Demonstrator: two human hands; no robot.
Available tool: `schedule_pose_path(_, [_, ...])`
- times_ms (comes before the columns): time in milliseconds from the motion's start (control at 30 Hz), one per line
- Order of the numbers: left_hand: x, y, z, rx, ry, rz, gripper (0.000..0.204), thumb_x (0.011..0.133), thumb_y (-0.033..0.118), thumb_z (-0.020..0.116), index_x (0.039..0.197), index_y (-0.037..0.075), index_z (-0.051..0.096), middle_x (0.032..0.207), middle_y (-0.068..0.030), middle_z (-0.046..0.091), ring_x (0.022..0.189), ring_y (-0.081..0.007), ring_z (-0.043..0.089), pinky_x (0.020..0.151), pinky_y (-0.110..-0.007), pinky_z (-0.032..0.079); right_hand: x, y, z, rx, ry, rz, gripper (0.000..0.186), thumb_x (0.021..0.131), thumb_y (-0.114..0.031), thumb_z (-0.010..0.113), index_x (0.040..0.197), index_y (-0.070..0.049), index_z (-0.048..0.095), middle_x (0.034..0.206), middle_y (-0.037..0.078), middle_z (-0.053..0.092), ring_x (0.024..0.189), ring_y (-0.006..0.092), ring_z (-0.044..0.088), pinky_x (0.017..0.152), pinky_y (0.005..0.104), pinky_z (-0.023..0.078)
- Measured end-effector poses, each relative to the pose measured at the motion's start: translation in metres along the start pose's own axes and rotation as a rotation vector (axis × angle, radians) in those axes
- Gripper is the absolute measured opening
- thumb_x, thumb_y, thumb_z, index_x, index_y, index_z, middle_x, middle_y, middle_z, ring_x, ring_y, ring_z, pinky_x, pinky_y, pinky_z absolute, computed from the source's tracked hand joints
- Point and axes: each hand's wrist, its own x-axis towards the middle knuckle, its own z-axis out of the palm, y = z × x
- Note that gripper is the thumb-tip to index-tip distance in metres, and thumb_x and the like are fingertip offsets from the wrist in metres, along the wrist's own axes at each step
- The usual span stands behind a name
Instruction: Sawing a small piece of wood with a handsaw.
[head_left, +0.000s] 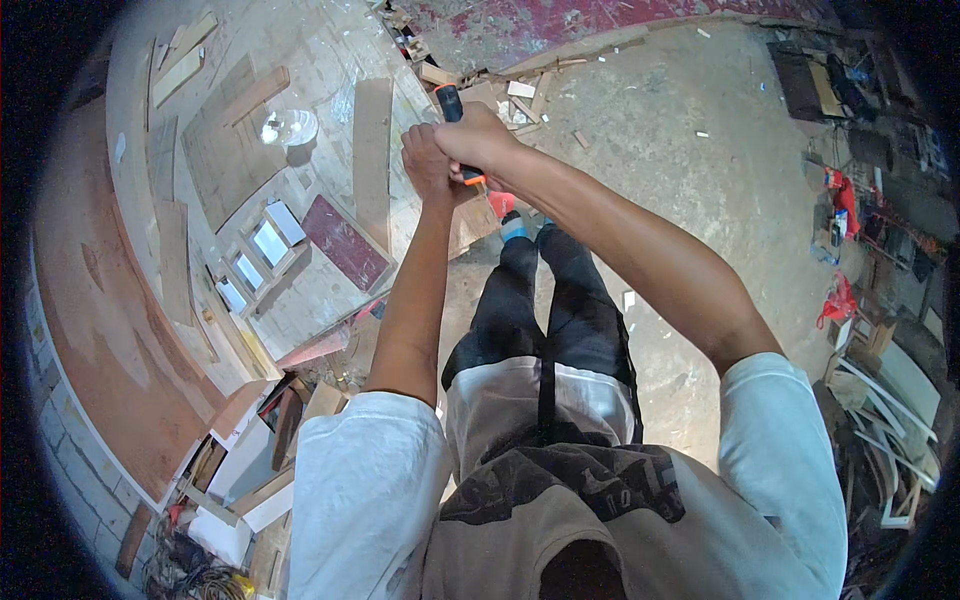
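I observe the right hand (482, 138) closed around a black-and-orange tool handle (450, 104), above the right side of the worktable (335, 60). The left hand (426, 160) curls alongside; I cannot tell its hold.

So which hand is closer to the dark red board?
Left. The left hand is beyond the dark red board and to its right; the right hand is beyond it too, but farther right.

The worktable (335, 55) bears boards (373, 150) and a maroon panel (345, 243).
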Motion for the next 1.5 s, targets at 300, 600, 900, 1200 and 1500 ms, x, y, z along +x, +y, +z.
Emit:
schedule_pose_path(300, [0.011, -0.026, 0.011, -0.032, -0.005, 0.010, 0.021, 0.076, 0.020, 0.057, 0.094, 0.011, 0.052, 0.090, -0.0077, 0.051, 0.093, -0.0264, 0.050, 0.079, -0.039, 0.042, 0.018, 0.012, 0.006, -0.076, 0.017, -0.011, 0.013, 0.078, -0.009, 0.053, 0.067, -0.001, 0.052, 0.056, 0.005, 0.050, 0.044, 0.0146, 0.047, 0.038, 0.0312, 0.038])
schedule_pose_path(600, [0.006, 0.047, -0.001, 0.877, 0.033, 0.240, 0.015, 0.084, 0.018, 0.053, 0.084, 0.003, 0.055, 0.088, -0.0124, 0.055, 0.089, -0.0291, 0.052, 0.078, -0.041, 0.044, 0.005, 0.048, 0.001, 0.073, 0.043, -0.065, 0.020, 0.081, -0.020, 0.062, 0.082, -0.001, 0.055, 0.065, 0.006, 0.056, 0.049, 0.0153, 0.053, 0.045, 0.0329, 0.043])
schedule_pose_path(900, [0.005, 0.061, 0.000, 0.858, 0.104, 0.290, 0.017, 0.089, 0.015, 0.051, 0.077, 0.004, 0.055, 0.080, -0.0131, 0.055, 0.082, -0.0299, 0.054, 0.073, -0.041, 0.044, -0.014, 0.020, -0.009, 0.157, -0.025, -0.005, 0.008, 0.081, -0.001, 0.049, 0.087, -0.004, 0.044, 0.057, 0.006, 0.045, 0.041, 0.0133, 0.043, 0.038, 0.0304, 0.037])
schedule_pose_path(1200, [0.008, 0.025, 0.009, 0.630, -0.012, 0.213, 0.011, 0.086, 0.015, 0.050, 0.092, 0.007, 0.052, 0.092, -0.0098, 0.052, 0.093, -0.0274, 0.051, 0.078, -0.039, 0.043, 0.026, 0.022, 0.004, -0.046, 0.075, -0.047, 0.016, 0.078, -0.005, 0.051, 0.063, 0.000, 0.051, 0.055, 0.009, 0.051, 0.045, 0.0162, 0.051, 0.039, 0.0314, 0.038])
schedule_pose_path(1500, [0.001, -0.008, 0.022, 0.200, -0.106, 0.088, 0.024, 0.073, 0.017, 0.057, 0.096, 0.010, 0.051, 0.093, -0.0070, 0.049, 0.095, -0.0267, 0.050, 0.080, -0.039, 0.042, 0.031, 0.038, -0.001, -0.086, 0.142, -0.049, 0.015, 0.065, -0.006, 0.057, 0.067, 0.008, 0.058, 0.064, 0.016, 0.062, 0.052, 0.0209, 0.061, 0.047, 0.0353, 0.047])
